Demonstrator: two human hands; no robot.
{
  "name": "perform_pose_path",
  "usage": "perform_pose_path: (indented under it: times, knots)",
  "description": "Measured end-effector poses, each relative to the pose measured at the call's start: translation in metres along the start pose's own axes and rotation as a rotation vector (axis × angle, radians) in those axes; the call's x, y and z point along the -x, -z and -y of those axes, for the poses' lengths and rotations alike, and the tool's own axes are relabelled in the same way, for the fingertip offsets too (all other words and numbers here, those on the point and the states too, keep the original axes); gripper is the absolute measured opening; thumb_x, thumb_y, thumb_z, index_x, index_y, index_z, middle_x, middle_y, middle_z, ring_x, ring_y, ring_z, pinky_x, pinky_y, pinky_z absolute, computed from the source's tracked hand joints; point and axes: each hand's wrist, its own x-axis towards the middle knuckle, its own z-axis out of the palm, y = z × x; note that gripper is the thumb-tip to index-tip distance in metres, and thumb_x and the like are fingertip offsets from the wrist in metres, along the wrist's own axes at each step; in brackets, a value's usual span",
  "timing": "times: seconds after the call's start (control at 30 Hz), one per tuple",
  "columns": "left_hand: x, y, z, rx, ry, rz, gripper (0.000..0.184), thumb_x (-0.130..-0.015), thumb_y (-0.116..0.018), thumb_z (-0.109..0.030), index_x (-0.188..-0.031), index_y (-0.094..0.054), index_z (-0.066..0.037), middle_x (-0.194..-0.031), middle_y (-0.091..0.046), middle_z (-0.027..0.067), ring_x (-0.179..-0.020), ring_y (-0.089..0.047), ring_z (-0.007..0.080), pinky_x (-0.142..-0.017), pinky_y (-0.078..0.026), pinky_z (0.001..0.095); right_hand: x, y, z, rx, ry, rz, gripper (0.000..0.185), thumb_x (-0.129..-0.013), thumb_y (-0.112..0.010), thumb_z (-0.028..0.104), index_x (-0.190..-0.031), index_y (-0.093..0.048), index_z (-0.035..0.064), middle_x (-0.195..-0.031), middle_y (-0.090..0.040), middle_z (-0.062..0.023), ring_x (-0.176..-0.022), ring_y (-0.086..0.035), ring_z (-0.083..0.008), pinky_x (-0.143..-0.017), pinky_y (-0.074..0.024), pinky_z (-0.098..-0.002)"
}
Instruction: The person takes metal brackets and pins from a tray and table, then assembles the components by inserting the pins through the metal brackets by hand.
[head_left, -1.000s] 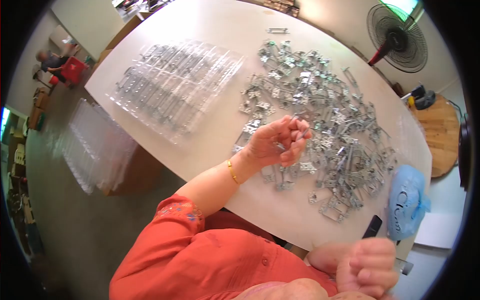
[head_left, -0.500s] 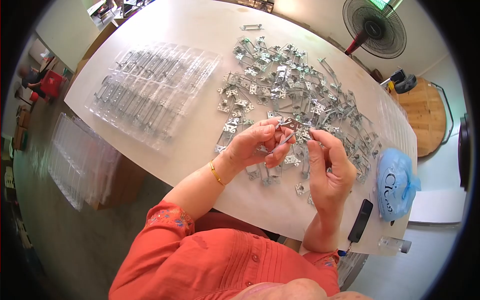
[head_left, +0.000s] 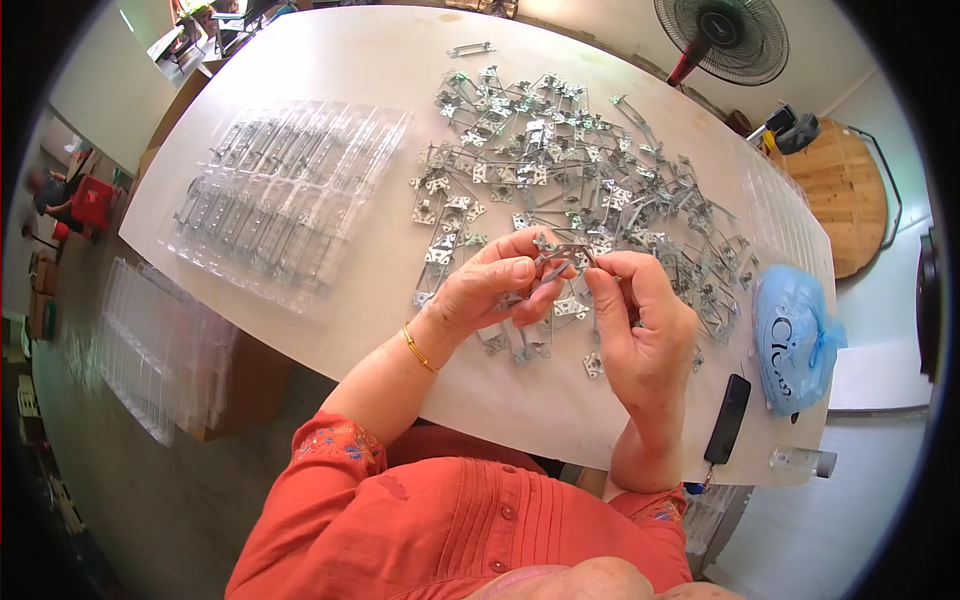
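Note:
My left hand [head_left: 497, 287], with a gold bracelet [head_left: 419, 347] at its wrist, is closed on a small metal bracket [head_left: 553, 262]. Thumb and fingers of my right hand [head_left: 643, 322] pinch the right end of the metal piece. The two hands are close together above the front of a wide pile of metal brackets [head_left: 600, 180]. Exactly how the held parts fit together is too small to tell. Left of the pile, clear plastic trays [head_left: 285, 200] hold rows of similar metal parts.
On the white table [head_left: 480, 400] at the right are a black phone [head_left: 727, 420], a blue bag [head_left: 790, 340] and a clear bottle [head_left: 797, 460]. More plastic trays [head_left: 165, 345] stand left below the table. A fan [head_left: 725, 35] is behind; a person [head_left: 55, 195] sits far left.
My right hand has come up from the lower right to the metal piece in my left hand and pinches it. The view has shifted, so the table's contents appear further left.

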Motion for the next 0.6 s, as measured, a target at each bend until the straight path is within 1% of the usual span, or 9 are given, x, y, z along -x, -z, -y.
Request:
perform_pose_path:
  times: [0.03,0.07,0.23,0.33,0.4,0.43,0.5,0.6]
  knots:
    - [0.0,-0.001,0.0,-0.002,0.002,-0.012,0.043,-0.094,-0.069,-0.037,-0.117,-0.06,-0.002,-0.074,-0.058,0.0036,-0.056,-0.046,0.0099,-0.049,-0.035,0.025,0.0,0.001,0.002,-0.018,-0.055,0.027,0.013,-0.093,-0.07,0.006,-0.105,-0.065,0.0056,-0.072,-0.067,-0.0085,-0.056,-0.063,-0.0137,-0.054,-0.0483,-0.0266]
    - [0.0,-0.001,0.0,0.002,0.01,-0.004,0.043,-0.094,-0.069,-0.037,-0.117,-0.06,-0.002,-0.074,-0.058,0.0036,-0.056,-0.046,0.0099,-0.049,-0.035,0.025,0.002,0.002,0.003,-0.033,-0.112,0.051,0.015,-0.094,-0.069,0.007,-0.108,-0.064,0.0057,-0.071,-0.067,-0.0088,-0.056,-0.063,-0.0144,-0.054,-0.0483,-0.0271]
    - [-0.001,-0.001,-0.001,-0.031,-0.001,-0.025,0.044,-0.093,-0.071,-0.036,-0.118,-0.06,-0.002,-0.074,-0.057,0.003,-0.055,-0.044,0.0097,-0.049,-0.033,0.0247,0.0,0.006,0.001,-0.034,-0.106,0.065,0.018,-0.094,-0.069,0.008,-0.112,-0.063,0.0048,-0.069,-0.066,-0.0098,-0.055,-0.063,-0.0176,-0.054,-0.048,-0.029]
    - [-0.001,0.001,-0.001,-0.049,0.01,-0.01,0.045,-0.091,-0.072,-0.035,-0.119,-0.059,-0.002,-0.074,-0.057,0.003,-0.055,-0.044,0.0093,-0.049,-0.033,0.0244,0.0,0.01,0.001,-0.101,-0.158,0.114,0.022,-0.095,-0.068,0.009,-0.116,-0.064,0.0043,-0.067,-0.065,-0.0087,-0.054,-0.061,-0.0149,-0.054,-0.0475,-0.0287]
    - [-0.001,0.001,-0.002,-0.057,0.014,-0.002,0.045,-0.091,-0.073,-0.035,-0.119,-0.059,-0.002,-0.074,-0.057,0.0029,-0.056,-0.044,0.0091,-0.049,-0.032,0.0242,-0.001,0.013,0.001,-0.204,-0.231,0.175,0.025,-0.097,-0.067,0.011,-0.12,-0.065,0.0028,-0.064,-0.063,-0.007,-0.054,-0.059,-0.011,-0.053,-0.0464,-0.0273]
    - [-0.001,0.0,-0.002,-0.052,0.012,-0.011,0.045,-0.091,-0.073,-0.035,-0.119,-0.059,-0.002,-0.074,-0.057,0.0027,-0.056,-0.044,0.009,-0.049,-0.032,0.024,-0.003,0.014,0.003,-0.205,-0.231,0.173,0.025,-0.097,-0.067,0.011,-0.12,-0.065,0.0028,-0.064,-0.063,-0.007,-0.054,-0.059,-0.011,-0.053,-0.0464,-0.0273]
    - [-0.001,-0.001,-0.001,-0.046,0.011,-0.019,0.045,-0.091,-0.073,-0.034,-0.119,-0.059,-0.002,-0.075,-0.057,0.0025,-0.056,-0.044,0.0088,-0.049,-0.032,0.0237,-0.005,0.018,0.005,-0.26,-0.294,0.23,0.026,-0.099,-0.065,0.013,-0.122,-0.065,0.0009,-0.062,-0.061,-0.0047,-0.055,-0.057,-0.0075,-0.051,-0.0449,-0.0256]
    - [-0.001,-0.001,-0.002,-0.053,0.011,-0.022,0.045,-0.089,-0.075,-0.034,-0.117,-0.06,-0.002,-0.074,-0.057,0.0017,-0.056,-0.043,0.0081,-0.049,-0.031,0.0232,-0.005,0.019,0.005,-0.337,-0.34,0.259,0.027,-0.1,-0.063,0.013,-0.124,-0.064,-0.0003,-0.063,-0.062,-0.004,-0.054,-0.057,-0.007,-0.05,-0.0442,-0.0245]
